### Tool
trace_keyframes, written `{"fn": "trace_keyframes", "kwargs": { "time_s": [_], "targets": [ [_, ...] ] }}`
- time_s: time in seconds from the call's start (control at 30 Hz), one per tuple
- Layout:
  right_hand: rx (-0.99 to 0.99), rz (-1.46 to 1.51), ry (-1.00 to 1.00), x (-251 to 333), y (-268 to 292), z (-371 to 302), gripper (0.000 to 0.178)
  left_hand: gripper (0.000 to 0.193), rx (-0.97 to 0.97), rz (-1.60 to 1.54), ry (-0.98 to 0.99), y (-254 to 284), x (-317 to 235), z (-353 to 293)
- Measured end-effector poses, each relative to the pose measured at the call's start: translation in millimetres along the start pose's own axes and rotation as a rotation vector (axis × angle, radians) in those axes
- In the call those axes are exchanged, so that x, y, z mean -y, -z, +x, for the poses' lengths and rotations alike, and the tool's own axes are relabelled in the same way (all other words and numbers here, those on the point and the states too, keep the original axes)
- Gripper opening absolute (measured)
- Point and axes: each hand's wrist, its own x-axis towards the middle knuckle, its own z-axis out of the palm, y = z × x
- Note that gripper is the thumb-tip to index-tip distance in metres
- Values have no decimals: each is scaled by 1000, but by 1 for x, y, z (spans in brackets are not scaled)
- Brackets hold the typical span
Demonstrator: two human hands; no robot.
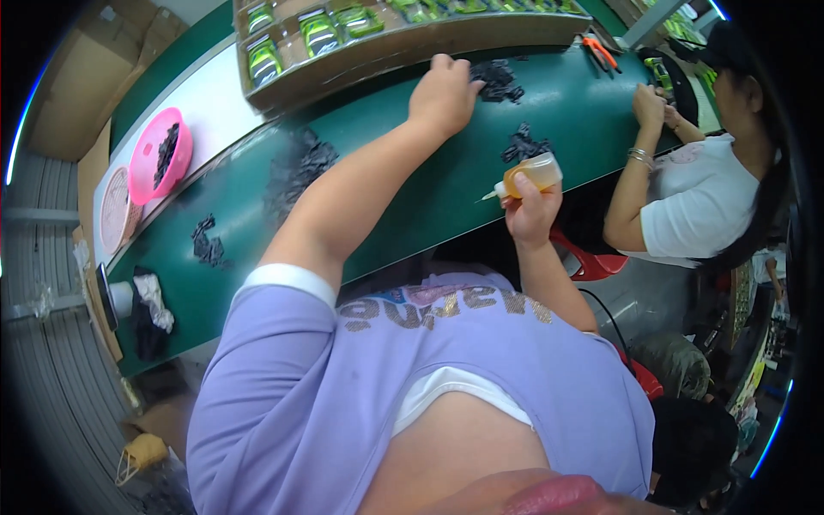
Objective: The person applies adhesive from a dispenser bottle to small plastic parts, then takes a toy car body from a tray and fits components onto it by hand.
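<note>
My left hand (445, 96) reaches across the green worktable to the edge of a pile of small black pieces (499, 81). Its fingers are curled together at the pile, and whatever they pinch is hidden. In my right hand (530, 210) is a clear squeeze bottle (542, 170) with amber liquid inside. The bottle lies tilted, and its thin needle tip (491, 196) points left over the table's near edge. Just beyond the bottle sits a smaller heap of black pieces (525, 142). More black pieces (300, 167) are spread beyond my left forearm.
A cardboard tray (421, 41) of green-and-black packed items runs along the far side. Orange-handled pliers (599, 53) lie at its right end. Pink baskets (176, 172) stand at left, near another black heap (207, 242). A co-worker (699, 189) sits at right, handling a green item.
</note>
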Motion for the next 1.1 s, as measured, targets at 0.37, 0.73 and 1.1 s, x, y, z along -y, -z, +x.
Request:
{"fn": "trace_keyframes", "kwargs": {
  "time_s": [0.37,0.73,1.1],
  "targets": [
    [35,361,-366,-2,-1,5,23,30,431,-583,303,105,8,-89],
    [208,528,-874,2,-106,-25,26,58,197,-474,-159,109,0,-123],
    [215,512,-753,3,-95,-31,45,26,77,-883,-25,95,27,-47]
  ]
}}
